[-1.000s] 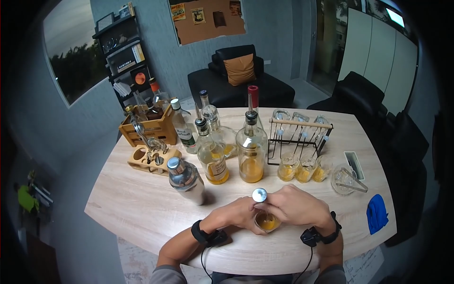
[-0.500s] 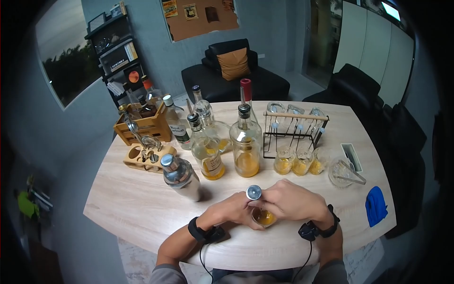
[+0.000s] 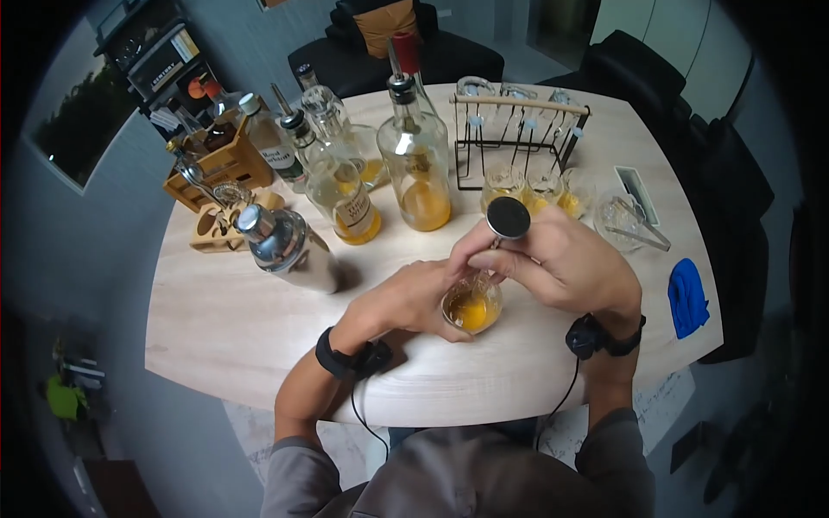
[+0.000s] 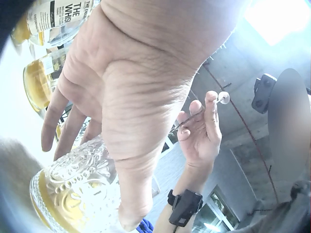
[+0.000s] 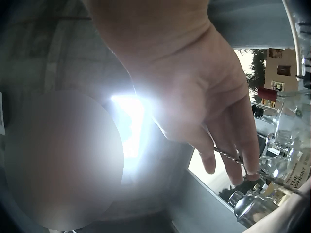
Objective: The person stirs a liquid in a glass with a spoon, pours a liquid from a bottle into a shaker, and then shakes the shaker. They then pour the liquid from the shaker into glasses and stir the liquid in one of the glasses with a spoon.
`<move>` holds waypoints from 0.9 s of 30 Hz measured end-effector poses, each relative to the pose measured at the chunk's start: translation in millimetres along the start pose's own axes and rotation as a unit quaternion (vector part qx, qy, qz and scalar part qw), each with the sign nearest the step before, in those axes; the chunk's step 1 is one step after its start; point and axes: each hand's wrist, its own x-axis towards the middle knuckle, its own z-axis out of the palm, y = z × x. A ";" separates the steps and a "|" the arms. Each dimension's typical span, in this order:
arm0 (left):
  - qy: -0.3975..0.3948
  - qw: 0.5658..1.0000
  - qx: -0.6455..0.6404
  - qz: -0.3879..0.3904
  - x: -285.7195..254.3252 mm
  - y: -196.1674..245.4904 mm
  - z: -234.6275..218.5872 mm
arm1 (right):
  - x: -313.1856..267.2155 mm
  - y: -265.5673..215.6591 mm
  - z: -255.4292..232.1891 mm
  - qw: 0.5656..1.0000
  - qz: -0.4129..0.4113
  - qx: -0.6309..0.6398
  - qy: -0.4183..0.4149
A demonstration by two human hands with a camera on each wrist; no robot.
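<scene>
A patterned glass (image 3: pixel 472 307) with amber liquid stands near the table's front edge, and the left hand (image 3: pixel 413 298) curls round its side. In the left wrist view the glass (image 4: pixel 73 194) shows below that hand's thumb and fingers. Above the glass, the right hand (image 3: pixel 566 259) pinches a thin metal bar spoon with a round, dark-topped end (image 3: pixel 509 217). The right wrist view shows the spoon's twisted shaft (image 5: pixel 228 155) between the right hand's (image 5: pixel 209 102) thumb and fingers. The spoon's lower end cannot be made out in the head view.
A steel shaker (image 3: pixel 289 249) stands left of the hands. Behind are bottles with pourers (image 3: pixel 420 173), a wooden crate (image 3: pixel 226 164), a tool stand (image 3: pixel 207 231) and a glass rack (image 3: pixel 518 102). To the right lie an ice bowl with tongs (image 3: pixel 622 223) and a blue cloth (image 3: pixel 688 298).
The head view has tipped downward. The right hand has risen from the glass with the spoon, whose round end now looks larger and dark. The left hand remains round the glass.
</scene>
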 end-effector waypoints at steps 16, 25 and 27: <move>-0.011 1.000 -0.028 -0.003 3.4 -1.6 -2.6 | -6.4 -7.0 -7.1 0.999 -0.005 0.035 0.010; 0.003 0.997 -0.073 -0.011 -4.5 8.4 -7.3 | -14.8 -25.2 -8.8 0.995 -0.016 0.073 0.064; 0.048 0.996 -0.078 0.021 -8.1 10.4 -9.7 | -21.8 -34.3 -10.8 0.993 -0.009 0.088 0.075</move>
